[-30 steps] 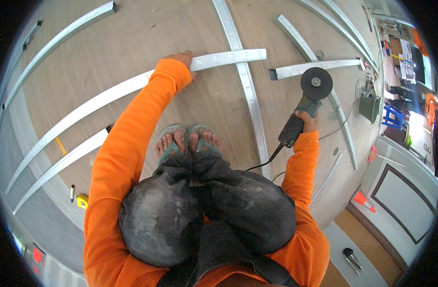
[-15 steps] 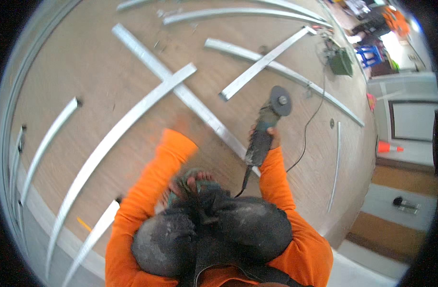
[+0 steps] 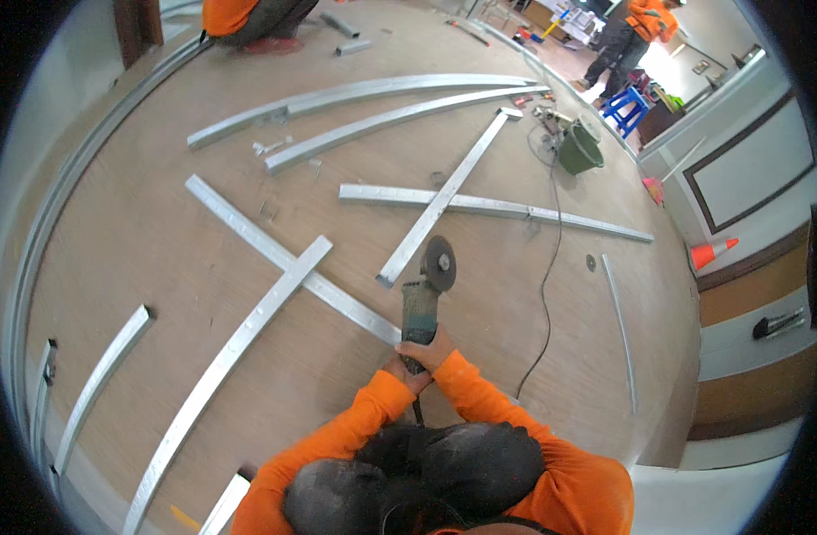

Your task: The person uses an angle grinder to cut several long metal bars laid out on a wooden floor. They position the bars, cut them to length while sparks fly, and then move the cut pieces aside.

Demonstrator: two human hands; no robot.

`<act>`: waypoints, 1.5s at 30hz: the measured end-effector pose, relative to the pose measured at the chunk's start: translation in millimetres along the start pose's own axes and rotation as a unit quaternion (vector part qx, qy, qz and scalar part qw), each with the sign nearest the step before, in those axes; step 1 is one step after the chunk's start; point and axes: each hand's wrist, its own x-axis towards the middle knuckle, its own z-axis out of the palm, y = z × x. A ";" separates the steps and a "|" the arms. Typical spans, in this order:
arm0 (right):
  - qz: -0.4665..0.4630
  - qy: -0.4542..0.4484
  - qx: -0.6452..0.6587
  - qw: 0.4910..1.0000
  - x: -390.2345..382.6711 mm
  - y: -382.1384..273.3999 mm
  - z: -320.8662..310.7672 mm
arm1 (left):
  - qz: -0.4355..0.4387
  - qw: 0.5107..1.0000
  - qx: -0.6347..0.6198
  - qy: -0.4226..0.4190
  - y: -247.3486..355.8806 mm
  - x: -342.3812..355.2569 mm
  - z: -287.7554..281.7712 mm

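Note:
Both of my hands are on an angle grinder (image 3: 420, 308) with a dark teal body and a dark round disc at its far end. My right hand (image 3: 433, 349) is closed around the middle of its body. Behind it, my left hand (image 3: 408, 375) is wrapped about the rear of the handle, near the cord. The disc points away from me, close to the near end of a slanting metal bar (image 3: 399, 264). Another galvanised bar (image 3: 355, 309) reaches in from the left and ends beside the grinder. I cannot tell whether the disc is turning.
Several metal bars lie crossed over the floor, one long bar (image 3: 225, 383) at left. A cord (image 3: 544, 294) runs toward a green bucket (image 3: 579, 149). An orange cone (image 3: 713, 253) stands at right. One person (image 3: 248, 22) crouches far left; another (image 3: 636, 40) stands far right.
My left hand has come across from the left and taken hold of the grinder's rear. The grinder has shifted left and nearer my body. My view has tilted up, showing more of the room.

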 end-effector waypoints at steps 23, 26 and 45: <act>0.167 0.188 -0.227 0.941 189.1 154.3 -159.3 | -0.121 0.955 0.173 0.209 -115.4 -149.3 -59.5; 0.196 0.193 -0.242 0.930 189.1 157.0 -157.1 | -0.087 0.949 0.187 0.237 -118.0 -161.9 -54.6; 0.126 0.205 -0.269 0.933 129.1 127.6 -121.4 | -0.217 0.929 0.135 0.268 -94.0 -139.5 -50.1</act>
